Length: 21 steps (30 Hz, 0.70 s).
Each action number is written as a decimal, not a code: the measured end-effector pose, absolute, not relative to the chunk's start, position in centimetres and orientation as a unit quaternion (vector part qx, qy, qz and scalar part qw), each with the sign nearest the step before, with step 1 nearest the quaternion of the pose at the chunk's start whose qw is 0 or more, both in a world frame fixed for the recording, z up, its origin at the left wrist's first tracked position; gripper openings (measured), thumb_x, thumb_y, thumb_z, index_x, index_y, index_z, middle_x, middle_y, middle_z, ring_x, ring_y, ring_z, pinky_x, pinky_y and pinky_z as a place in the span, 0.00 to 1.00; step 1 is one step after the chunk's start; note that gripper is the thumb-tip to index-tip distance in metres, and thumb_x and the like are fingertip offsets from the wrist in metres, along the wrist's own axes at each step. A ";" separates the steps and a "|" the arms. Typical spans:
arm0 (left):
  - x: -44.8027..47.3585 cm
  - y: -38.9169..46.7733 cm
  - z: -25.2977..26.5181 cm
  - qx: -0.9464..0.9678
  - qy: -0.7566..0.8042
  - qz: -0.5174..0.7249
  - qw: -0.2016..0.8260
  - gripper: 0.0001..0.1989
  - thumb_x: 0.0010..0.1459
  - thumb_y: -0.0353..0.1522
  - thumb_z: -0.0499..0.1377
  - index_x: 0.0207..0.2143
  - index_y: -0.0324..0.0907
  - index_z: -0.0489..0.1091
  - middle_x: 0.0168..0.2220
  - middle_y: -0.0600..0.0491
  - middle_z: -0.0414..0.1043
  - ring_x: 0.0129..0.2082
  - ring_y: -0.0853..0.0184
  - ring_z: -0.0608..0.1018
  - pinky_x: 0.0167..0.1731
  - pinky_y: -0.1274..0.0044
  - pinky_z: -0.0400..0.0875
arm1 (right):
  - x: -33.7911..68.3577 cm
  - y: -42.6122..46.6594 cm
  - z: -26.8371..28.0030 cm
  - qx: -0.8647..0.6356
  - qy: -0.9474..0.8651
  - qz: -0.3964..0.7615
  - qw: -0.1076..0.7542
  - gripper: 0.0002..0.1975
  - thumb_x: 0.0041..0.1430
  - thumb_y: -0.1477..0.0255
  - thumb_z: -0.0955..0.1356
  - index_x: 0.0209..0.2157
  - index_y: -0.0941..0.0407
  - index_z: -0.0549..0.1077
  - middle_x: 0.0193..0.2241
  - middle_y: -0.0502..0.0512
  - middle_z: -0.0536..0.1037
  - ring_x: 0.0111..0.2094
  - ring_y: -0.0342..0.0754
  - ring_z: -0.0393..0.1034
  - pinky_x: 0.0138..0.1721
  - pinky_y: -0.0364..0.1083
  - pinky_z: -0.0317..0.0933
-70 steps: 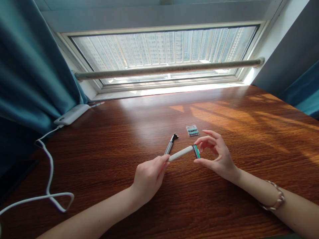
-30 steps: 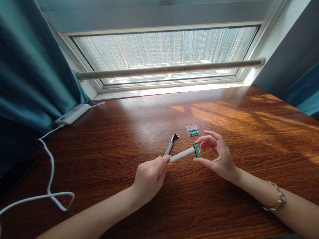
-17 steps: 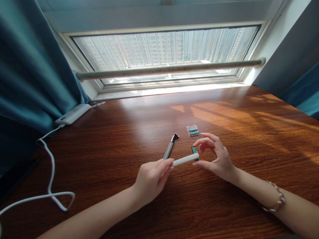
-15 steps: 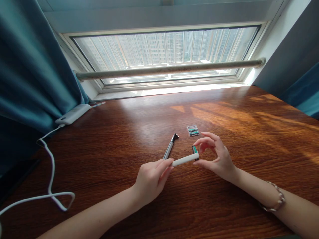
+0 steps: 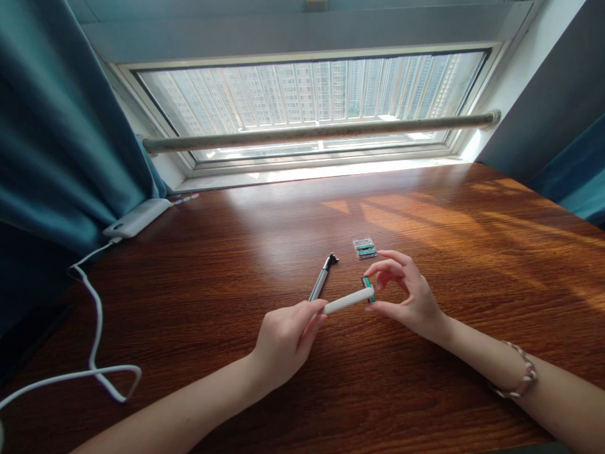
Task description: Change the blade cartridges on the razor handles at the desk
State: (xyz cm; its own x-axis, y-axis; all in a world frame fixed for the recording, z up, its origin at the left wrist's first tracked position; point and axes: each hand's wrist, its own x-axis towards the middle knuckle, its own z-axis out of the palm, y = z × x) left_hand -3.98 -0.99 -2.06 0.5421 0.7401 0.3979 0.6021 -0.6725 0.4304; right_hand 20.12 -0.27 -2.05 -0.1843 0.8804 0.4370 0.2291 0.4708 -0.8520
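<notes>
My left hand (image 5: pixel 286 337) is closed around a slim white stick with a rounded end (image 5: pixel 347 301), shaped like the back of a toothbrush. Its far end lies across a small razor cartridge (image 5: pixel 365 282) with a green strip; any bristles underneath are hidden. Thumb and index finger of my right hand (image 5: pixel 409 293) pinch the cartridge at its two ends, the other fingers curled. Just beyond my left hand, a silver razor handle (image 5: pixel 320 282) with a black head mount lies on the table. A clear plastic case (image 5: pixel 365 248) holding green-striped cartridges sits behind my right fingertips.
The brown wooden table (image 5: pixel 227 265) reaches to the window sill. At the back left, a white power strip or adapter (image 5: pixel 137 218) rests by the blue curtain (image 5: pixel 57 126), its white cable (image 5: pixel 99 315) looping down the left side. A metal rail (image 5: pixel 321 131) crosses the window.
The white stick's tip has shifted slightly across the cartridge, whose lower end shows more now. Both hands keep the same grips, and the razor handle and case lie where they were.
</notes>
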 end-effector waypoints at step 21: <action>-4.1 -1.1 -2.3 0.897 0.329 0.279 0.093 0.13 0.54 0.26 0.53 0.43 0.40 0.63 0.29 0.52 0.72 0.24 0.71 0.72 0.25 0.81 0.65 | 19.8 -0.5 -2.2 -0.391 -0.693 0.348 0.496 0.38 0.41 0.78 0.72 0.51 0.53 0.51 0.37 0.54 0.70 0.29 0.44 0.64 0.34 0.47 0.62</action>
State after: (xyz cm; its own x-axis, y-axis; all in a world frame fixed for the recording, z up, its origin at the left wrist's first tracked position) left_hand -4.14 -1.08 -2.31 0.6274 0.6422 0.4404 0.5384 -0.7663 0.3504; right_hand 19.80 -0.54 -2.16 -0.2029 0.8869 0.4150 0.1958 0.4520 -0.8703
